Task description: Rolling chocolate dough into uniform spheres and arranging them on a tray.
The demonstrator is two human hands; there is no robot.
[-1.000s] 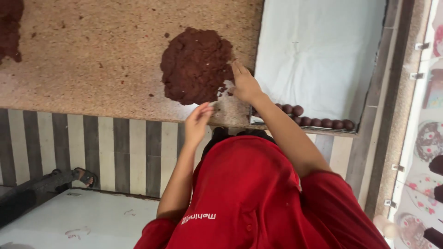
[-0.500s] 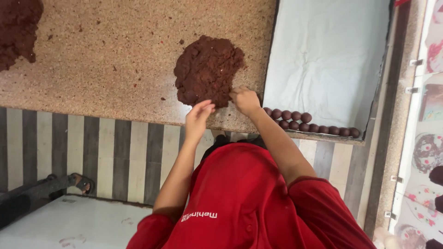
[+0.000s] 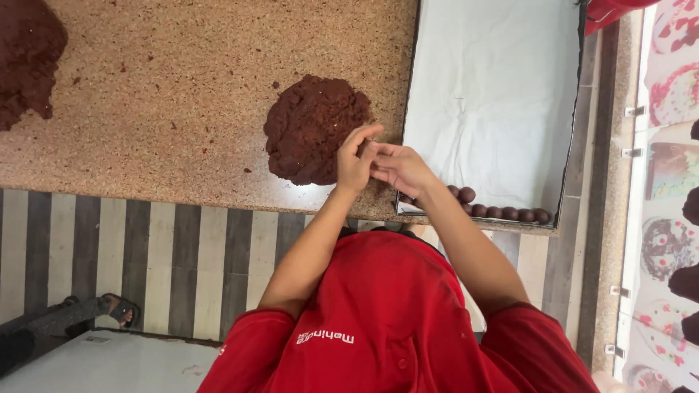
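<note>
The mound of brown dough (image 3: 314,127) looks matt, coarse and crumbly, as does a second heap (image 3: 25,58) at the far edge. It lies on a speckled stone counter (image 3: 167,94) — polished smooth, with a faint sheen near its edge. The dark metal tray (image 3: 571,145) is lined with pale, matt paper (image 3: 495,87), slightly creased; the rolled balls (image 3: 502,212) in it look smooth. The shirt (image 3: 393,320) is red knit cloth — soft, matt.
</note>
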